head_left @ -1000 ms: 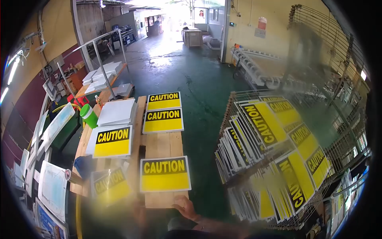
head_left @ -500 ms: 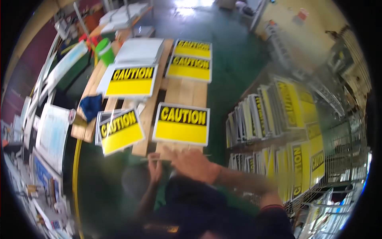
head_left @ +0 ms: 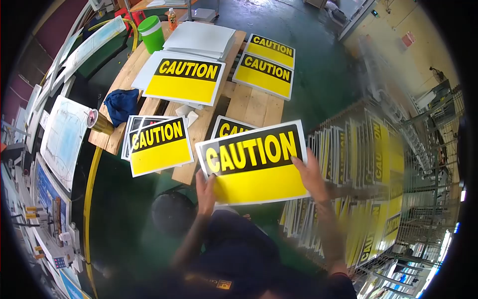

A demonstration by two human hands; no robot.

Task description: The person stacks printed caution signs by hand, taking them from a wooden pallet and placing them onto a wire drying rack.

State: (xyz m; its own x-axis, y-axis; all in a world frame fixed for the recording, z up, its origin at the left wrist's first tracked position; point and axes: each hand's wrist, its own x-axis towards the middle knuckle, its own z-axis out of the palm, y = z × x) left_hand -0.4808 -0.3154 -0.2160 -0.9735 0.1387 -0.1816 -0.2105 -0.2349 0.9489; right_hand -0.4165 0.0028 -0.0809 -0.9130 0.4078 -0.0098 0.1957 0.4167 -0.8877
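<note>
Two sets of fingers, clamped: left hand [head_left: 205,194] at the left edge, right hand [head_left: 312,178] at the right edge of one held sign [head_left: 256,182], yellow, black-banded, lettered CAUTION. Location: before the person's body, partly hiding one flat sign [head_left: 231,123] on the wooden table [head_left: 259,102]. To its left, one small stack [head_left: 163,149]. Farther out: one blue cloth [head_left: 121,106], one larger CAUTION stack [head_left: 184,84], white sheets [head_left: 201,39], one green tumbler [head_left: 151,36]. Right: wire rack [head_left: 416,199], CAUTION signs within.
</note>
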